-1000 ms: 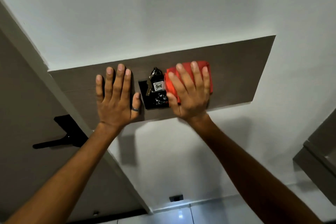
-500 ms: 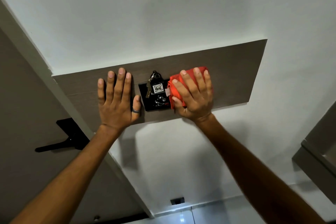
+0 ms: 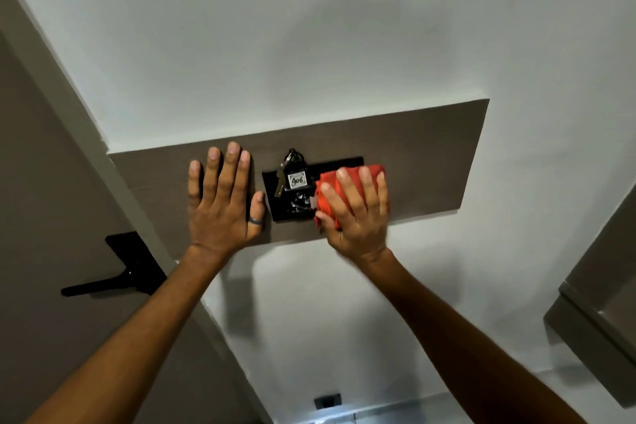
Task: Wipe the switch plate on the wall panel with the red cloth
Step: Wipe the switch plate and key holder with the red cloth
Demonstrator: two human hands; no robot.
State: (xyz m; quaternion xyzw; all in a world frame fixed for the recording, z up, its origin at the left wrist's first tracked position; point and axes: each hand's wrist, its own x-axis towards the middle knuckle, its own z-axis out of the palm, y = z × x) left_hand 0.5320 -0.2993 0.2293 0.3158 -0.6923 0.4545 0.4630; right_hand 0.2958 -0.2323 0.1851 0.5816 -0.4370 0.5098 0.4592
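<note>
at the far left of the frame a grey-brown door (image 3: 41, 217) carried a black lever handle (image 3: 113, 272), untouched. right of it, across the middle of the frame, the brown wall panel (image 3: 430, 155) ran as a long band on the white wall (image 3: 309, 27). the left hand (image 3: 223, 203) lay flat on the panel's left part, fingers spread and grasping nothing, a dark ring on its thumb. just right of the thumb sat the black switch plate (image 3: 296, 196), with a bunch of keys (image 3: 285, 172) and a small white tag reading 406 (image 3: 297, 180) hanging over its upper left. the right hand (image 3: 358, 213), in the centre right of the frame, pressed the bunched red cloth (image 3: 373, 171) against the plate's right side, its grip closed on the cloth with fingers laid over it; only the plate's left portion showed. the risk from here looked twofold: a leftward stroke could snag the keys and tag and knock them loose, and firm pressure through the cloth could trip a switch, since the plate's small controls sat right at the cloth's left edge. the panel looked smooth and matte, so the cloth would likely slide easily. low in the frame a small dark outlet (image 3: 327, 401) sat near a pale tiled floor (image 3: 344, 418), and a grey-brown cabinet (image 3: 599, 320) edged in at lower right.
</note>
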